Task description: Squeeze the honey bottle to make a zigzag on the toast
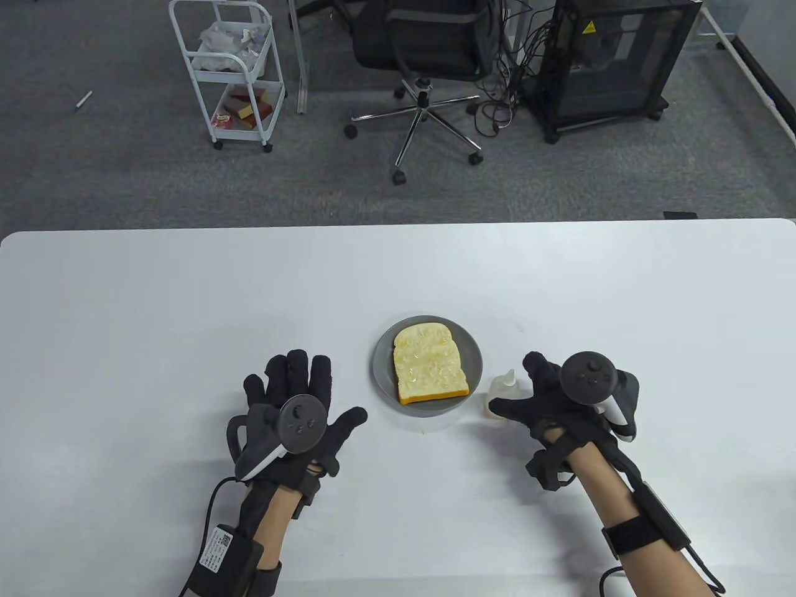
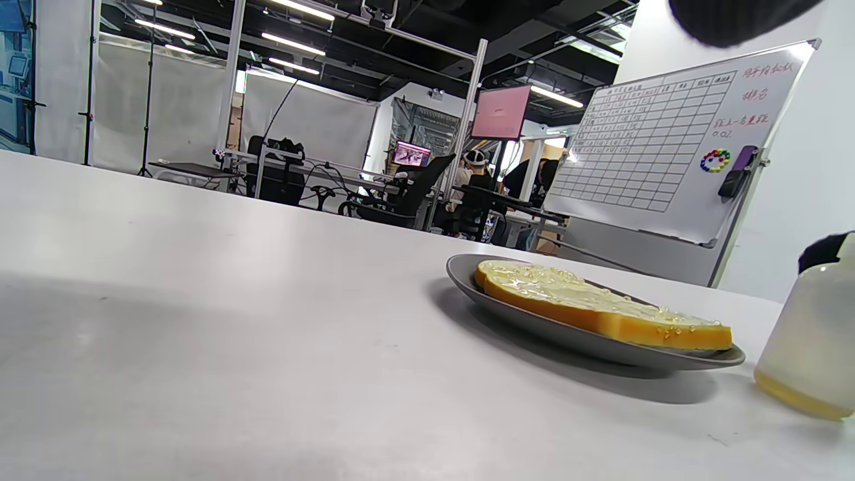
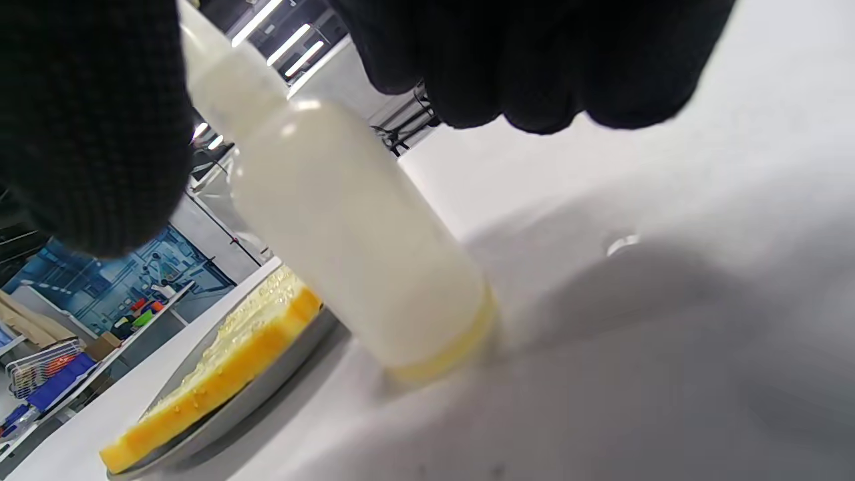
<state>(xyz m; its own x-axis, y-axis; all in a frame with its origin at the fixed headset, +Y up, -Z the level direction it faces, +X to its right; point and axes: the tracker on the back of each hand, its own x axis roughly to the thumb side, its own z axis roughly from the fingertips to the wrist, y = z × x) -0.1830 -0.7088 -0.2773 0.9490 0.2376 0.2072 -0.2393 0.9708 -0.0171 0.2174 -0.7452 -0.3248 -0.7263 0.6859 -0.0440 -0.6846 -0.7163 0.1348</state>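
Observation:
A slice of toast (image 1: 429, 364) with a glossy, beaded top lies on a grey plate (image 1: 382, 367) at the table's middle. A small translucent honey bottle (image 1: 501, 388) with a little honey at its bottom stands upright on the table just right of the plate. My right hand (image 1: 517, 387) is cupped around the bottle, thumb in front and fingers behind. In the right wrist view the fingers (image 3: 534, 60) stand apart from the bottle (image 3: 354, 227), and the thumb (image 3: 87, 120) is by its neck. My left hand (image 1: 311, 398) lies flat with spread fingers left of the plate, holding nothing.
The white table (image 1: 186, 298) ends at a far edge, with an office chair (image 1: 429, 56), a white trolley (image 1: 230, 68) and a black cabinet (image 1: 615, 62) on the floor beyond. The left wrist view shows the plate (image 2: 507, 321), toast (image 2: 588, 304) and bottle (image 2: 808, 334) to its right.

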